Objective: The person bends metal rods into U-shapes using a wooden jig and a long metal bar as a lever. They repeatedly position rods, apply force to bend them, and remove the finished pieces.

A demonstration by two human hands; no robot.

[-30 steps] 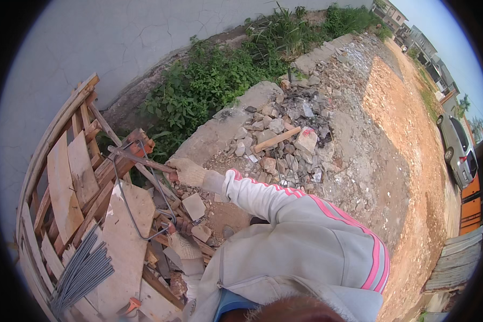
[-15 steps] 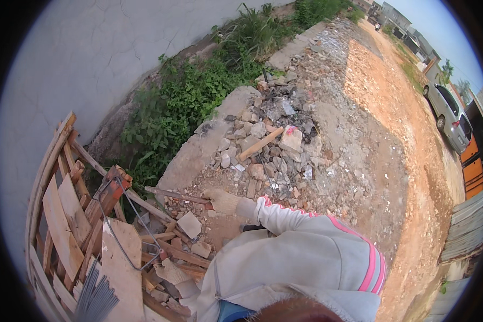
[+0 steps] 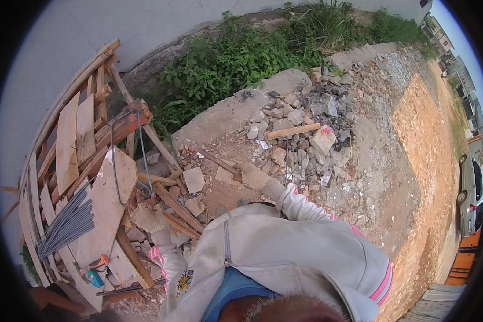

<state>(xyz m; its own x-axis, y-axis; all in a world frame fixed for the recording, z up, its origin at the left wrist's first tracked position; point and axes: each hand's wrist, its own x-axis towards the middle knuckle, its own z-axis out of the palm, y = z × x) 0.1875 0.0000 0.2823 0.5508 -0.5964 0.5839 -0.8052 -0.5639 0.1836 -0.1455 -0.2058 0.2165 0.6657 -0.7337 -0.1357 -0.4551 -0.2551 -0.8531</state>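
Observation:
My right hand [image 3: 252,174], in a cream knitted glove, grips a rusty bar [image 3: 217,160] angled up-left over the rubble. My left hand [image 3: 149,217], also gloved, is closed at the lower end of a bent metal rod frame [image 3: 113,166], on something I cannot make out. The frame's upper bends rest at a reddish timber block [image 3: 129,123] on a leaning stack of wooden boards [image 3: 68,145]. Below left lie a bundle of thin metal rods [image 3: 64,225], an orange-handled tool [image 3: 99,262] and a small teal object [image 3: 95,278].
Rubble [image 3: 300,150] with a loose plank [image 3: 292,130] covers the ground ahead. A pale cracked wall [image 3: 64,32] and weeds [image 3: 225,64] border it behind. At the right are a dirt track [image 3: 421,134], a parked car [image 3: 469,193] and an orange gate [image 3: 461,263].
My right hand has moved rightward, drawing the rusty bar away from the bent frame and out over the rubble. My left hand has shifted left and up. The view has turned.

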